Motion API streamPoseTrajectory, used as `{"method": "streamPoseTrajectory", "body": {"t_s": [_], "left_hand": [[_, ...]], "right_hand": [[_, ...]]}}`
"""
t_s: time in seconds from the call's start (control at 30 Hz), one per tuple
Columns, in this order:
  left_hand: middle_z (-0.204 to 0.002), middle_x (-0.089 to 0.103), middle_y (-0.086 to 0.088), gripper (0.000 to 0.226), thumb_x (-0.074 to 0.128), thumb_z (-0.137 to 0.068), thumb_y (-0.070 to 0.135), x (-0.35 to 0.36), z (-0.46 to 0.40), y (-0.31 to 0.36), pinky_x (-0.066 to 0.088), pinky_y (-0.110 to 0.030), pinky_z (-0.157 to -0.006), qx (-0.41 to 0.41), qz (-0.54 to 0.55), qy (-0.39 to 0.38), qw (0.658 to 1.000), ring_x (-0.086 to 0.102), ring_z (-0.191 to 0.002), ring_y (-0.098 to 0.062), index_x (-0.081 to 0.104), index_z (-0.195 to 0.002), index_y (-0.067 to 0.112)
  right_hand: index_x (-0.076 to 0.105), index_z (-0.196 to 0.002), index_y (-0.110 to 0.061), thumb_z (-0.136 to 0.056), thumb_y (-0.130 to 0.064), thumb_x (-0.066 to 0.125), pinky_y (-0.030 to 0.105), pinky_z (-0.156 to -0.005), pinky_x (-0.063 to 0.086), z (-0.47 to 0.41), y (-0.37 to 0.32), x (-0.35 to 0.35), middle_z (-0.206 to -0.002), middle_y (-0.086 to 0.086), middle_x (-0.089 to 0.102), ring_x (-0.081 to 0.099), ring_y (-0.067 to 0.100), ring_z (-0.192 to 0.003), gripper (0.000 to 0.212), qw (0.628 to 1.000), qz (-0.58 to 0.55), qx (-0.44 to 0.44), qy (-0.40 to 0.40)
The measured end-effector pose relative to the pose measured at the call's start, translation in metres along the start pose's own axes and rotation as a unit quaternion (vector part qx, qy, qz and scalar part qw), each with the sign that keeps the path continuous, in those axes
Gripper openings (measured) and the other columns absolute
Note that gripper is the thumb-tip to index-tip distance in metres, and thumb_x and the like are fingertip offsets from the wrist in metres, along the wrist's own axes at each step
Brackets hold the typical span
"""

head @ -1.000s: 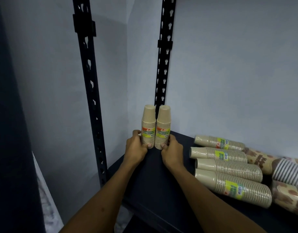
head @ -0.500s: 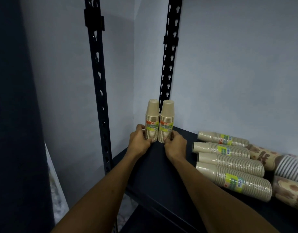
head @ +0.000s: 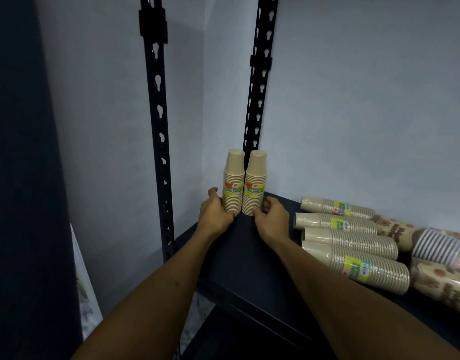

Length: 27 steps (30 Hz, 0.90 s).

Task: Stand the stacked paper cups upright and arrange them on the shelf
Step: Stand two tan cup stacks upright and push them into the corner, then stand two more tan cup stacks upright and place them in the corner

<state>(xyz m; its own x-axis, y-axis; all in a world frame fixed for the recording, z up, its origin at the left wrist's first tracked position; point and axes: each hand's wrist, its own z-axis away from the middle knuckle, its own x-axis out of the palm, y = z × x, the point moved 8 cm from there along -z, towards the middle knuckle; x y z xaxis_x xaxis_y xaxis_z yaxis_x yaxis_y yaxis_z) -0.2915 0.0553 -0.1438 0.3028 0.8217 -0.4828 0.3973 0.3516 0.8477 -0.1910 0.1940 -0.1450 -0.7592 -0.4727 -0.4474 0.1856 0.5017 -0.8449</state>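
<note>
In the shelf's (head: 249,255) back corner, the left hand (head: 214,213) curls round the left upright stack (head: 233,181) and the right hand (head: 271,216) apparently pinches its touching twin (head: 254,183), four stacks (head: 351,242) lying nearby.

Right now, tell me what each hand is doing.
Left hand: grips the base of the left upright cup stack.
Right hand: grips the base of the right upright cup stack.

Single head-worn wide view, forward and down, close over the dark shelf (head: 249,268) corner.
</note>
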Motion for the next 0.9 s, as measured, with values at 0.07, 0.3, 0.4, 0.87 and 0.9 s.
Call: {"method": "streamPoseTrajectory", "body": {"t_s": [0.07, 0.3, 0.4, 0.87, 0.9], "left_hand": [[-0.126, 0.058, -0.013, 0.088, 0.071, -0.083, 0.012, -0.003, 0.004, 0.0, 0.046, -0.032, -0.091, -0.007, -0.002, 0.004, 1.0, 0.057, -0.115, -0.027, 0.014, -0.15, 0.006], [-0.14, 0.05, -0.016, 0.058, 0.059, -0.089, 0.009, -0.028, 0.034, -0.004, 0.042, -0.034, -0.102, -0.041, 0.018, 0.079, 0.996, 0.051, -0.125, -0.029, 0.035, -0.142, 0.004], [-0.13, 0.059, -0.014, 0.044, 0.057, -0.088, 0.008, -0.032, 0.053, 0.001, 0.043, -0.028, -0.094, -0.016, -0.01, 0.072, 0.997, 0.056, -0.117, -0.027, 0.052, -0.132, 0.004], [-0.131, 0.057, -0.009, 0.036, 0.049, -0.093, 0.027, 0.024, 0.128, 0.039, 0.038, -0.044, -0.106, 0.084, -0.241, -0.104, 0.961, 0.049, -0.123, -0.028, 0.058, -0.126, 0.017], [-0.13, 0.057, -0.01, 0.036, 0.048, -0.093, 0.027, 0.03, 0.129, 0.043, 0.041, -0.044, -0.104, 0.089, -0.242, -0.112, 0.96, 0.048, -0.123, -0.029, 0.058, -0.125, 0.016]], "right_hand": [[0.047, -0.134, -0.004, -0.089, -0.011, 0.063, 0.03, -0.094, 0.045, 0.004, -0.002, -0.002, -0.129, 0.012, 0.058, 0.057, 0.024, -0.117, 0.048, 1.0, 0.016, 0.008, 0.0], [0.057, -0.119, -0.005, -0.087, -0.008, 0.059, 0.027, -0.083, 0.043, 0.031, -0.016, -0.004, -0.117, 0.011, 0.062, 0.059, 0.026, -0.109, 0.032, 0.991, 0.117, -0.033, -0.056], [0.059, -0.12, -0.004, -0.088, -0.01, 0.057, 0.03, -0.088, 0.045, 0.055, -0.02, -0.006, -0.119, 0.012, 0.063, 0.059, 0.026, -0.11, 0.033, 0.982, 0.156, -0.057, -0.09], [0.068, -0.102, -0.013, -0.092, -0.023, 0.049, 0.042, -0.087, 0.05, 0.169, -0.016, -0.091, -0.113, 0.005, 0.068, 0.061, 0.025, -0.103, 0.024, 0.929, 0.263, -0.203, -0.16], [0.068, -0.097, -0.013, -0.091, -0.023, 0.048, 0.042, -0.083, 0.051, 0.174, -0.015, -0.1, -0.107, 0.004, 0.068, 0.062, 0.025, -0.099, 0.023, 0.928, 0.271, -0.209, -0.15]]}}
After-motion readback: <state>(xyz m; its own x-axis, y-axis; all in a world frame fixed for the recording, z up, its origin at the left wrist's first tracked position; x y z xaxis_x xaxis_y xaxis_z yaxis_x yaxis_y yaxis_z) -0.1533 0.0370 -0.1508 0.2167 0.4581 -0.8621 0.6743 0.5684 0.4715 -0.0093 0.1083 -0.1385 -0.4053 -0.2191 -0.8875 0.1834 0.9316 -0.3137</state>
